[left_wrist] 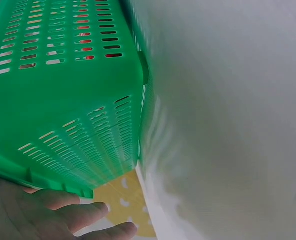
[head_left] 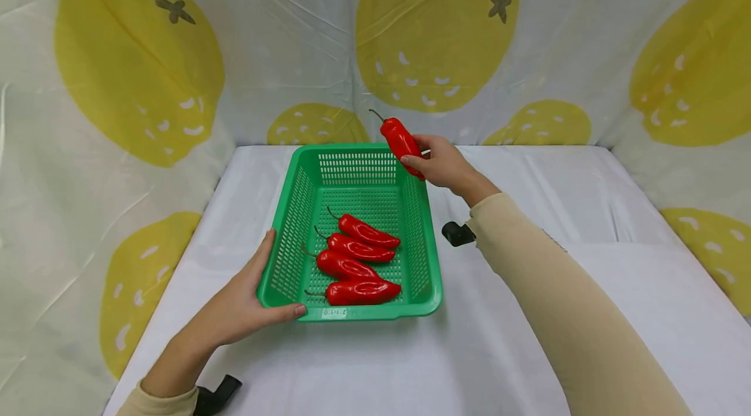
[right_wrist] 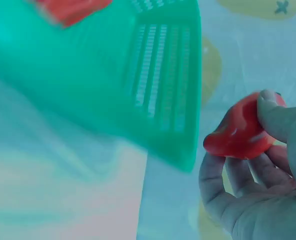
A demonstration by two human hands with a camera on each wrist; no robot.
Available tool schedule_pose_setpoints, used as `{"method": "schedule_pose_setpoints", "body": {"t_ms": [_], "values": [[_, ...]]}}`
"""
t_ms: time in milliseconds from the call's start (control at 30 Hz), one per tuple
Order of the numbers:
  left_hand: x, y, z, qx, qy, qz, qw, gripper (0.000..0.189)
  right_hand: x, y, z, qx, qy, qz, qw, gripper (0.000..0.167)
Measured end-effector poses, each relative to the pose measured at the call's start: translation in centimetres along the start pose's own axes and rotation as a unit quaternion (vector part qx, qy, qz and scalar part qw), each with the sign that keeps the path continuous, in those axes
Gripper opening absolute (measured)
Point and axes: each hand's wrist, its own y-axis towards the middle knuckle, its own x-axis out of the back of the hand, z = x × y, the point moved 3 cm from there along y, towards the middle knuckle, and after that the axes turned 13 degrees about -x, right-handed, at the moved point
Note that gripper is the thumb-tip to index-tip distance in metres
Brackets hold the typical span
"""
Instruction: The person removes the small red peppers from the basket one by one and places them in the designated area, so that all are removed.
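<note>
A green plastic basket (head_left: pixel 437 272) with slotted walls stands on the white-covered table. Inside it lie several red peppers (head_left: pixel 364 293) with thin curved stems, roughly side by side. My left hand (head_left: pixel 243 305) holds the basket's near left corner, thumb over the front rim and fingers along the left side. In the left wrist view, its fingers (left_wrist: pixel 83 216) extend past the rim's underside. Above the basket's far right corner, my right hand (head_left: pixel 440 162) holds another red pepper (head_left: pixel 399 139), stem pointing up and left. The right wrist view has this pepper (right_wrist: pixel 243 127) between thumb and fingers.
White cloth printed with yellow lemons (head_left: pixel 437 25) hangs behind and along both sides. A white cloth (head_left: pixel 528 338) covers the tabletop. Black wrist-camera mounts (head_left: pixel 457 233) stick out near both sleeves.
</note>
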Motion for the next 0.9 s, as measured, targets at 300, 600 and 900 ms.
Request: {"method": "schedule_pose_setpoints", "body": {"t_ms": [300,600,900], "values": [[0.0,-0.1,0.1,0.004,-0.001,-0.002,1.0000,0.131,3.3,-0.8,-3.8,-0.058,-0.026,-0.027,0.9976,0.059],[-0.1,-0.1,0.2,0.003,0.001,-0.003,1.0000,0.130,5.2,-1.4,-8.3,-0.148,-0.054,-0.052,0.9860,0.062],[-0.2,0.0,0.2,0.002,0.001,-0.004,1.0000,0.130,5.4,-1.8,-13.0,-0.223,-0.082,-0.058,0.9697,0.065]]}}
